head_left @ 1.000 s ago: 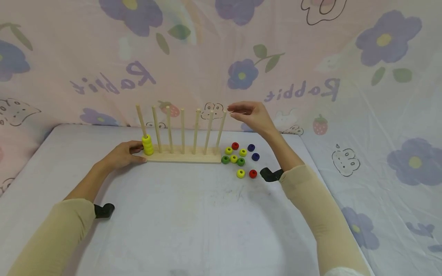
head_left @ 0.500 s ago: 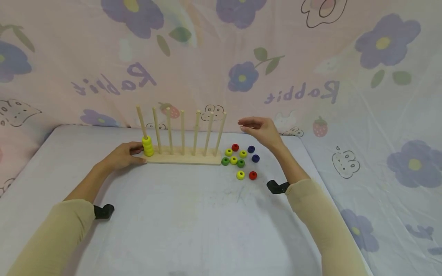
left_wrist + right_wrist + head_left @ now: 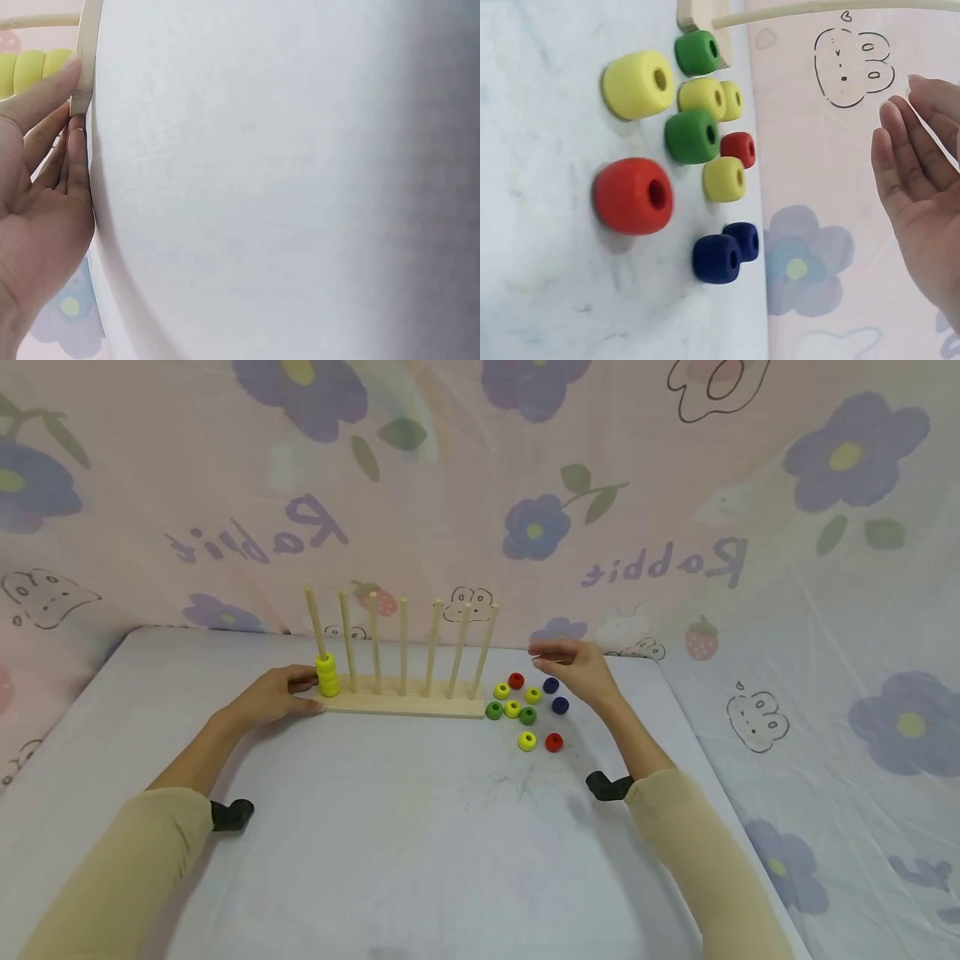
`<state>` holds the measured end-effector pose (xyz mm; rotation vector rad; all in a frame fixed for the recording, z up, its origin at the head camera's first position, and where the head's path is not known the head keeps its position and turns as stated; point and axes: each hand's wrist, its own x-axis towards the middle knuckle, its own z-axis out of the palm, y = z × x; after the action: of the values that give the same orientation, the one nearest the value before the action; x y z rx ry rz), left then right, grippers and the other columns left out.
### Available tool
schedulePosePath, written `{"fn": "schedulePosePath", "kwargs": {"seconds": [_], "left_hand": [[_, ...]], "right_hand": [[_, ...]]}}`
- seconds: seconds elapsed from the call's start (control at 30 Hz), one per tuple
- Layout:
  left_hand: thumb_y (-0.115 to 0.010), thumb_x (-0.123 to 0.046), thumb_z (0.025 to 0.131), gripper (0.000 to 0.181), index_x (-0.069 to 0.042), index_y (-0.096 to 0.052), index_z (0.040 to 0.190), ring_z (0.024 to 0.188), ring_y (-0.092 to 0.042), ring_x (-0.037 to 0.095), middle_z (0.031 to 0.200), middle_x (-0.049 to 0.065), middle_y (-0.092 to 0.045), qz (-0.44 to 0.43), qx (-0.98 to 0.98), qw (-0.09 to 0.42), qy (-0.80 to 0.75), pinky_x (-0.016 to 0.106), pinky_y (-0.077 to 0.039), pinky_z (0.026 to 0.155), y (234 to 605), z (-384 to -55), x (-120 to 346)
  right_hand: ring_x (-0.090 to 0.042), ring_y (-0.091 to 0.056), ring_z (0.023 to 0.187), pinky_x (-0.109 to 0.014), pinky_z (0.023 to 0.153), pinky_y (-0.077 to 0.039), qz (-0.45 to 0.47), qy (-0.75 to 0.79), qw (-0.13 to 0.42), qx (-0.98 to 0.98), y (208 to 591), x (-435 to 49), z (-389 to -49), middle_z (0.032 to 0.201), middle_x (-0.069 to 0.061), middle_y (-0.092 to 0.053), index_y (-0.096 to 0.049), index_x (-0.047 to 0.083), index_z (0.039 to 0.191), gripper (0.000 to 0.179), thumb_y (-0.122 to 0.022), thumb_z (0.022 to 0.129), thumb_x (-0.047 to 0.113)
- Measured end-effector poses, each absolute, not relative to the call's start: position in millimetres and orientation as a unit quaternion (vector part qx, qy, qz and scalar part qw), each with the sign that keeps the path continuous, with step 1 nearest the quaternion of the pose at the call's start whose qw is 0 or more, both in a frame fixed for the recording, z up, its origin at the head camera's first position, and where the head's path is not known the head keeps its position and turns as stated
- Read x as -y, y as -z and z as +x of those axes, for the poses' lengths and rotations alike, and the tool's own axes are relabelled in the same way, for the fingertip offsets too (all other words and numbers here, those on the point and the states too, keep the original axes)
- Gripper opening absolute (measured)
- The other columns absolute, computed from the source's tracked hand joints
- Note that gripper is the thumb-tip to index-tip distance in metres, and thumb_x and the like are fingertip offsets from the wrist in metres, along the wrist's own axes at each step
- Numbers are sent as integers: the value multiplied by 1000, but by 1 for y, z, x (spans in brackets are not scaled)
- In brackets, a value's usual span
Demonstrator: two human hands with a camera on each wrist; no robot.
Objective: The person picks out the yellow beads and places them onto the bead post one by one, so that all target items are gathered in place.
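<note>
A wooden peg rack [image 3: 405, 703] with a row of upright pegs stands toward the back of the table. Its leftmost peg carries a stack of yellow beads [image 3: 327, 677]. My left hand [image 3: 272, 697] holds the rack's left end between thumb and fingers; in the left wrist view the thumb [image 3: 52, 94] lies against the base's edge beside the yellow beads. Over the loose beads' far right side hovers my right hand [image 3: 581, 672], holding nothing, fingers loosely extended. Below it lie two blue beads [image 3: 560, 705], and the right wrist view shows a red bead [image 3: 634, 196] nearest the camera.
Several loose yellow, green and red beads [image 3: 527, 741] lie on the white cloth right of the rack. A green bead [image 3: 494, 710] sits close to the rack's right end. Behind the table hangs a patterned cloth [image 3: 450, 485].
My right hand has moved from beside the top of the rightmost peg down and rightward, toward the loose beads. The left hand stays at the rack's left end. The view has shifted slightly.
</note>
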<state>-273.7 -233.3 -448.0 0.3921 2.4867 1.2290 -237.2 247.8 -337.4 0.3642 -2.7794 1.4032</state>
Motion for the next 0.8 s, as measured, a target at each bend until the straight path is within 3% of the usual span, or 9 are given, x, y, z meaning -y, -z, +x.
{"fn": "schedulePosePath", "kwargs": {"seconds": [0.33,0.53,0.8], "left_hand": [[-76,-19,89,79,10,-33,148,138,-38,43,150,29,-39,140,-873,166,-437,54,-28,118,448,-273,233],[-76,-20,89,79,10,-34,148,138,-39,43,150,29,-40,139,-877,165,-429,54,-28,118,447,-274,232],[-76,-18,89,78,9,-34,148,138,-39,43,150,29,-40,136,-876,165,-432,54,-28,118,448,-273,232]], "right_hand": [[-24,-66,112,-25,92,-55,88,-495,-4,865,393,-278,-252,122,-14,-69,-69,3,123,31,-70,94,13],[-20,-67,111,-31,96,-55,72,-482,-4,873,414,-285,-251,121,-7,-71,-71,11,122,31,-72,93,21],[-21,-67,111,-28,92,-56,48,-492,2,869,429,-285,-250,119,-8,-71,-71,10,121,29,-72,92,12]]}}
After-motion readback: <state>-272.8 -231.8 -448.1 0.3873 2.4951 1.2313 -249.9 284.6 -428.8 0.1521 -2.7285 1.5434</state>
